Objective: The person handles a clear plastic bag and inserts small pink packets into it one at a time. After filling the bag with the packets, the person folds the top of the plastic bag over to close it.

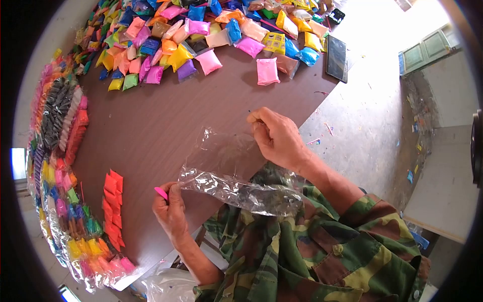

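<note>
A clear plastic bag (216, 183), crinkled and see-through, is stretched between my two hands over the near edge of the table. My left hand (170, 210) pinches its left corner between thumb and fingers. A small flat pink piece (161, 193) sticks out from between those same fingers. Higher up and to the right, my right hand (276, 137) is closed, its fingertips gripping the bag's upper right edge. The lower part of the bag hangs in shiny folds across my camouflage jacket (302, 246). No contents show inside the bag.
A large heap of small colourful packets (181, 58) covers the far side of the brown table (146, 131). Red packets (113, 209) stand in a row at the left, beside long clear bags of coloured packets (75, 221). A dark phone-like slab (336, 59) lies at the table's right edge.
</note>
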The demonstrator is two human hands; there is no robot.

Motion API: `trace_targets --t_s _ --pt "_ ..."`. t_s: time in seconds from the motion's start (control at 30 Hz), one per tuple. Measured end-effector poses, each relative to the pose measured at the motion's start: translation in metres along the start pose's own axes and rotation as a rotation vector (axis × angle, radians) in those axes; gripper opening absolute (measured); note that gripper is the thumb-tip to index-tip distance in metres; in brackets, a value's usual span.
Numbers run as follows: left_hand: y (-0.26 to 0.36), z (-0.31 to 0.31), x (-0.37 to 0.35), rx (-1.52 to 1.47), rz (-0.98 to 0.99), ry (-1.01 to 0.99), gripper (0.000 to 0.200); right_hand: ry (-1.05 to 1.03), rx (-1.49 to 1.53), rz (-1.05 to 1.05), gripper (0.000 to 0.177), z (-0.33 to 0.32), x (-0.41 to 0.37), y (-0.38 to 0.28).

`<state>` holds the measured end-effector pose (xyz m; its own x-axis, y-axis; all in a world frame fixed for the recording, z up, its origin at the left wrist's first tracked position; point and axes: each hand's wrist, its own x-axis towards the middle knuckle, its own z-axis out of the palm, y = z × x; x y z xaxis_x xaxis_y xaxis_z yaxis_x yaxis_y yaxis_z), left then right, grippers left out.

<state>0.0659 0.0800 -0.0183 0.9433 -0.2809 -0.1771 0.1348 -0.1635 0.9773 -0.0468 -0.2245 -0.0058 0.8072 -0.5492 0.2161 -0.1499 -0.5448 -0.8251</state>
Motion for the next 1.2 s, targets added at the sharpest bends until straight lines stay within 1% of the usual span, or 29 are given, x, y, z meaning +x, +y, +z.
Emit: trace_targets --t_s 0.03,0.13,0.23,0.27,0.37,0.4,0.5,0.57,0.63,0.7,0.73,0.83,0.93,1.03,1.13,1.2 --pt "0.002 0.001 -0.001 0.036 0.011 0.003 0.025 0.033 -0.062 -0.050 0.011 -0.001 -0.001 -0.005" --pt "0.004 0.000 -0.002 0.166 0.046 0.010 0.028 0.035 -0.192 -0.303 0.018 -0.004 -0.003 -0.007" --pt "0.000 -0.006 -0.001 0.334 0.108 0.014 0.031 -0.104 -0.100 -0.418 0.020 0.006 -0.014 -0.011" --pt "0.000 -0.006 -0.002 0.390 0.142 0.025 0.032 -0.207 -0.142 -0.451 0.017 0.010 -0.019 -0.007" --pt "0.006 -0.015 -0.002 0.516 0.276 0.085 0.032 -0.236 -0.222 -0.470 0.016 0.019 -0.031 -0.005" --pt "0.012 -0.018 -0.001 0.551 0.327 0.110 0.032 -0.293 -0.261 -0.438 0.026 0.016 -0.033 -0.007" --pt "0.082 0.006 -0.015 0.376 0.209 0.169 0.032 -0.282 -0.280 -0.431 0.025 0.016 -0.034 -0.011" --pt "0.116 0.028 -0.024 0.361 0.254 0.113 0.029 -0.276 -0.290 -0.422 0.025 0.017 -0.035 -0.013" --pt "0.126 0.051 -0.023 0.439 0.333 0.020 0.026 -0.278 -0.294 -0.410 0.025 0.017 -0.034 -0.014" --pt "0.129 0.072 -0.013 0.611 0.445 -0.116 0.023 -0.284 -0.291 -0.393 0.024 0.017 -0.035 -0.013" --pt "0.126 0.078 -0.002 0.638 0.485 -0.184 0.020 -0.287 -0.279 -0.393 0.024 0.017 -0.035 -0.012" --pt "0.112 0.092 0.014 0.706 0.437 -0.273 0.016 -0.277 -0.239 -0.384 0.025 0.014 -0.036 -0.007" --pt "0.097 0.110 0.017 0.963 0.409 -0.402 0.012 -0.268 -0.180 -0.386 0.027 0.014 -0.037 -0.002" --pt "0.079 0.123 0.029 0.983 0.618 -0.437 0.009 -0.256 -0.120 -0.391 0.027 0.016 -0.037 0.003" --pt "0.071 0.132 0.031 1.019 0.606 -0.405 0.008 -0.230 -0.091 -0.411 0.027 0.018 -0.038 0.010" --pt "0.067 0.135 0.031 1.054 0.662 -0.408 0.008 -0.221 -0.077 -0.407 0.026 0.018 -0.038 0.009"
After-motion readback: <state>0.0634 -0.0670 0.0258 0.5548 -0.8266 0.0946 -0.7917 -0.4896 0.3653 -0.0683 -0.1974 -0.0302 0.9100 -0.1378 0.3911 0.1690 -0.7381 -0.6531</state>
